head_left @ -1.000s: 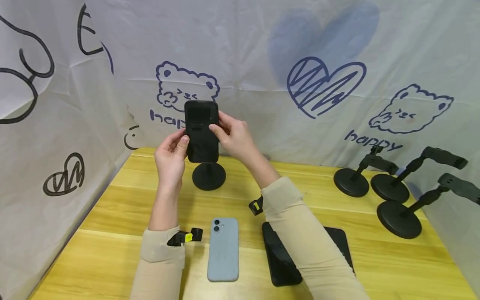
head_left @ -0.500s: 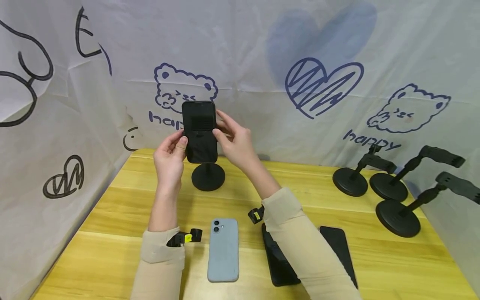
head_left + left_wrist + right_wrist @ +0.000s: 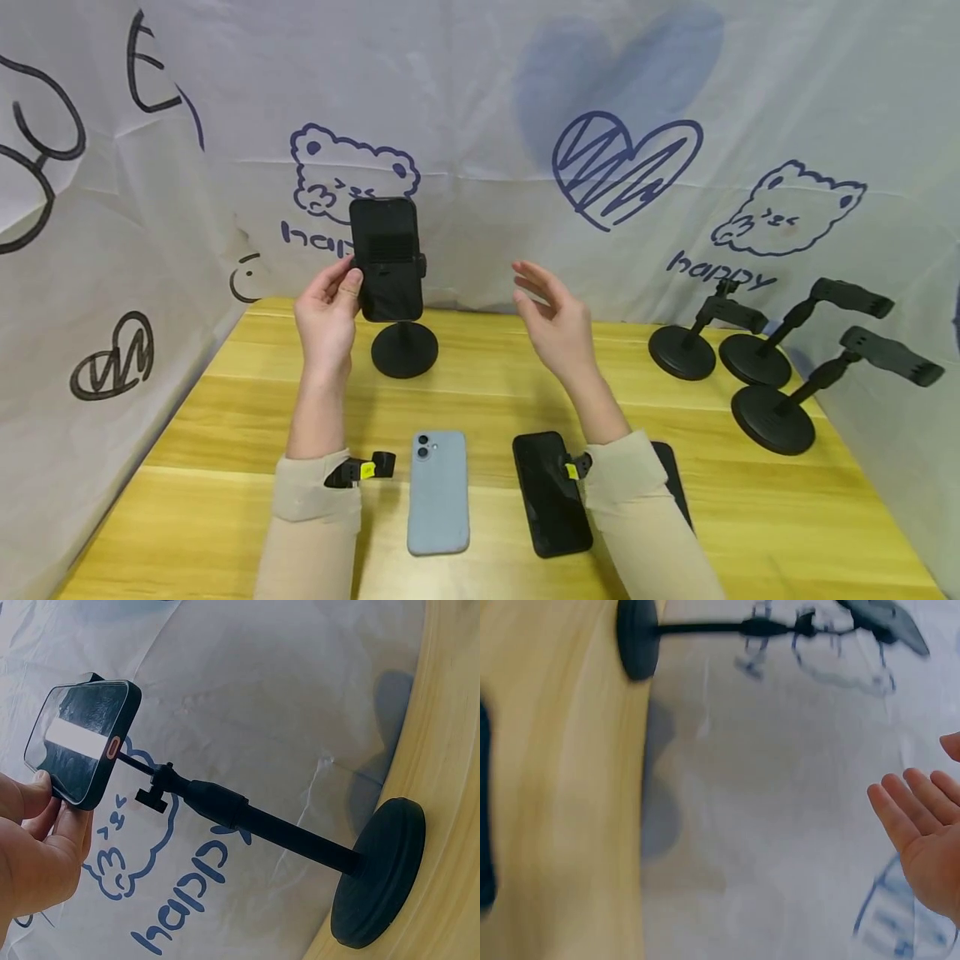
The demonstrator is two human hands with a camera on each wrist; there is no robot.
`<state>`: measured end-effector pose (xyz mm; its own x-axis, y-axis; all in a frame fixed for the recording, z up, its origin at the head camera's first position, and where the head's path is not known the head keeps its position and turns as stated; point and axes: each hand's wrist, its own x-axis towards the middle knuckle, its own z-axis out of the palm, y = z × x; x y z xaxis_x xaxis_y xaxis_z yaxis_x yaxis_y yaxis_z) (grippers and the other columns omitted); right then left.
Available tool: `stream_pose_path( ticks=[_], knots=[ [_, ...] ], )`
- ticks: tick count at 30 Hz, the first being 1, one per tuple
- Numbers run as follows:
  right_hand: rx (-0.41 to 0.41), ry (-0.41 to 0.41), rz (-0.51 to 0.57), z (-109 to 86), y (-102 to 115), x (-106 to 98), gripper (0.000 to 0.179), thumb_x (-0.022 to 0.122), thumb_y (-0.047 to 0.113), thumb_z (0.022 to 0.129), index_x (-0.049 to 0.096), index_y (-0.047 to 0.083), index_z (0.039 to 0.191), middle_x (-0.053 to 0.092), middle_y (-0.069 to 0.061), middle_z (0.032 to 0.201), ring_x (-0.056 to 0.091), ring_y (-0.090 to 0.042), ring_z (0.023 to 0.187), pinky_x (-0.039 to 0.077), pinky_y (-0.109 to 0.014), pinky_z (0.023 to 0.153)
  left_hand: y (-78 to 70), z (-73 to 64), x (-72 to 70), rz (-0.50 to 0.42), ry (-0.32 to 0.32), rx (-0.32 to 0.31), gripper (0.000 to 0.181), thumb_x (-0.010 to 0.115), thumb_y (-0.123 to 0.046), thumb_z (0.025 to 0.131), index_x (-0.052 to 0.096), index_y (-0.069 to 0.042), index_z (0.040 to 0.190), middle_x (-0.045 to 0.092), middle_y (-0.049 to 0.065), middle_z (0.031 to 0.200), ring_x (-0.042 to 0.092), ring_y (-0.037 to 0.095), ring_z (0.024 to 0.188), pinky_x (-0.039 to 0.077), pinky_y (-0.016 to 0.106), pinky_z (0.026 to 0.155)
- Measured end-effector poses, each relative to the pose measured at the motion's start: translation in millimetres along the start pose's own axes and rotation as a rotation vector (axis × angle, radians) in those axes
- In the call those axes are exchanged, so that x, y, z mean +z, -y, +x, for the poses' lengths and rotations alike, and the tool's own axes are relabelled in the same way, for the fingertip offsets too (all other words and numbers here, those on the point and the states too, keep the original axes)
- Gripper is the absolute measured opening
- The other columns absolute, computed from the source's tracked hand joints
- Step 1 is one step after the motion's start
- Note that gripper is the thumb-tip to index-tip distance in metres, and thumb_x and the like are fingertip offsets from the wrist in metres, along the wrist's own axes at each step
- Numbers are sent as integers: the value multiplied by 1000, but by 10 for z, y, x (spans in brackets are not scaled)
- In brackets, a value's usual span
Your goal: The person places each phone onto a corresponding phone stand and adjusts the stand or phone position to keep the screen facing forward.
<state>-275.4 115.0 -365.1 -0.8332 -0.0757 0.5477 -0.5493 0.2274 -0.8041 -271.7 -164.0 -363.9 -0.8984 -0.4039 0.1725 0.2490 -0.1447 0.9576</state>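
"The upright phone (image 3: pixel 386 260) is sitting left of centre in the head view, and the person's left hand (image 3: pixel 326 312) is pinching its left edge, isn't it?"

"Yes, the thumb is pressing the front while the fingers are curling behind. At the left of the left wrist view I'm seeing the same pinch, with a bright band crossing the dark screen."

"What is carrying the phone?"

"A black stand (image 3: pixel 289 840) is rising behind it from a round base (image 3: pixel 405 350), and a bit of its clamp (image 3: pixel 422 266) is showing at the phone's right edge."

"And the right hand (image 3: pixel 555 321)?"

"It's hovering just right of the head frame's middle, well apart from the phone, its thumb and fingers standing wide of each other."

"Below, at the lower centre, a pale blue phone (image 3: pixel 438 493) is lying with its camera lenses facing up."

"To its right, a dark phone (image 3: pixel 546 500) is lying on the wooden table (image 3: pixel 487 375), and another dark slab (image 3: pixel 675 477) is peeking out from behind the right sleeve (image 3: pixel 637 492)."

"Three more stands (image 3: pixel 772 418) are clustering at the right."

"Behind it all, a pale sheet (image 3: pixel 480 225) is hanging, showing a drawn bear (image 3: pixel 352 158) at the upper left and a striped heart (image 3: pixel 626 171) right of the upper centre."
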Motion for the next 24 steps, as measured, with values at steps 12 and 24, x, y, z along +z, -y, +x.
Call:
stream_pose_path(
  ticks=[12,24],
  knots=[
    [340,-136,-367,-484,-539,-1218,39,61,29,107,63,16,144,64,-5,143,63,-22,129,53,-41,104,7,6,3,-1,-16,-10,37,69,-17,101,69,-8,137,68,9,129,65,15,104,56,23,94],
    [559,-192,-604,-542,-982,-2051,45,53,30,108,60,7,146,59,-17,147,58,-39,132,52,-49,100,24,8,7,-22,-11,-8,36,69,-16,100,70,-9,136,68,10,128,65,17,106,56,22,94]
  ],
)
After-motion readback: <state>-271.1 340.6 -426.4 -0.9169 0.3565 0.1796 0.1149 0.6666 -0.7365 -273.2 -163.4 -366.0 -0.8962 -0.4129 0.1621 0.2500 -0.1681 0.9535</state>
